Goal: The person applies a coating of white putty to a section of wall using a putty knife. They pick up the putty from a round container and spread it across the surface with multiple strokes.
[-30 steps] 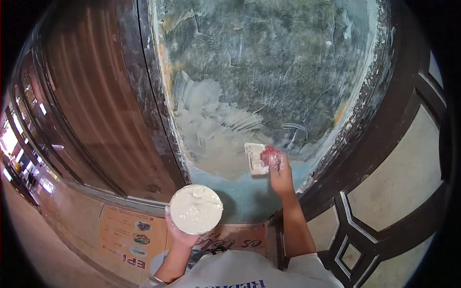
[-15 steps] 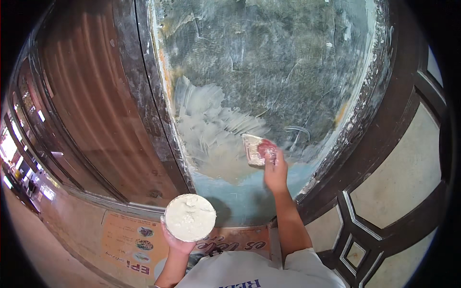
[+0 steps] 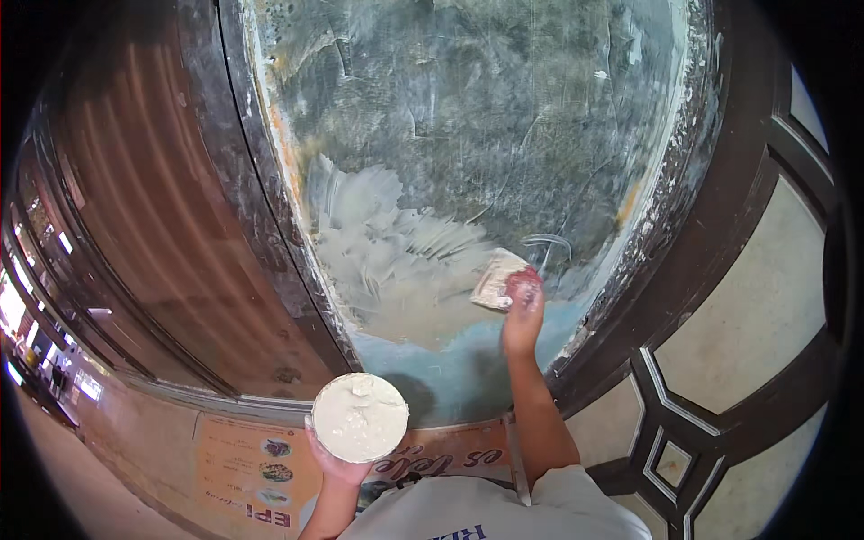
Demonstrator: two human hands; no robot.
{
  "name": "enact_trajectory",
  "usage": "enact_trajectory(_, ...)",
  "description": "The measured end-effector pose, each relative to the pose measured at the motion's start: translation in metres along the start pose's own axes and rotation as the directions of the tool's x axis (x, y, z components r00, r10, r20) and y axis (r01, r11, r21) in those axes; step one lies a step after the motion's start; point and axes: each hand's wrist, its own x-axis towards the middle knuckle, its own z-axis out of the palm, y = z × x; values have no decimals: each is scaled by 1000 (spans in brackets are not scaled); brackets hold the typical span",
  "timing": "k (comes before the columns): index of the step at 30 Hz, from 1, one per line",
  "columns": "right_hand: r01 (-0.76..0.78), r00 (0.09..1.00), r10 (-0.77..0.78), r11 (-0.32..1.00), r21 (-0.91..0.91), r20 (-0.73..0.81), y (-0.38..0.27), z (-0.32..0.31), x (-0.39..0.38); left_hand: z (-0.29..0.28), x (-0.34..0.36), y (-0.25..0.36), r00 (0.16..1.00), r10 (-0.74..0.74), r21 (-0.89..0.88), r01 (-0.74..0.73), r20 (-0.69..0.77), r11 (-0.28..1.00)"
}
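In my right hand [image 3: 526, 304] is a putty scraper [image 3: 493, 281] with a broad blade coated in cream putty; its red grip shows between my fingers. The blade lies against the wall panel [image 3: 486, 117], at the right end of a pale smeared patch of putty [image 3: 378, 252]. Low on the left, my left hand [image 3: 342, 468] holds up a round tub of cream putty [image 3: 361, 418] from beneath, fingers wrapped round its side. The putty inside has a lumpy, uneven top. Below the patch the wall is light blue; above it, mottled grey-green.
Dark, flaking frames [image 3: 630, 279] border the panel on both sides. On the left stands a brown glazed panel [image 3: 144, 198] with folds behind it. Dark wooden panelling with pale inserts [image 3: 747, 306] rises on the right. An orange printed banner [image 3: 234, 450] lies low behind the tub.
My right hand and the scraper have moved right along the wall, and the blade has turned. The tub stays in my left hand, slightly lower in view. The whole view has shifted a little.
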Motion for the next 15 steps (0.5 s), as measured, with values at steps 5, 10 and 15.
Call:
enact_trajectory(5, -92, 996, 84, 930, 355, 38, -11, -7, -13, -1, -1, 1, 1000, -20, -16, 20, -6, 1000)
enact_trajectory(10, -125, 991, 127, 990, -64, 32, 15, -15, 2, 0, 1, -1, 999, -35, -10, 35, 12, 999)
enact_trajectory(15, 86, 996, -88, 992, 88, 23, 12, -8, -7, 3, 3, -3, 999, -10, -5, 10, -39, 1000)
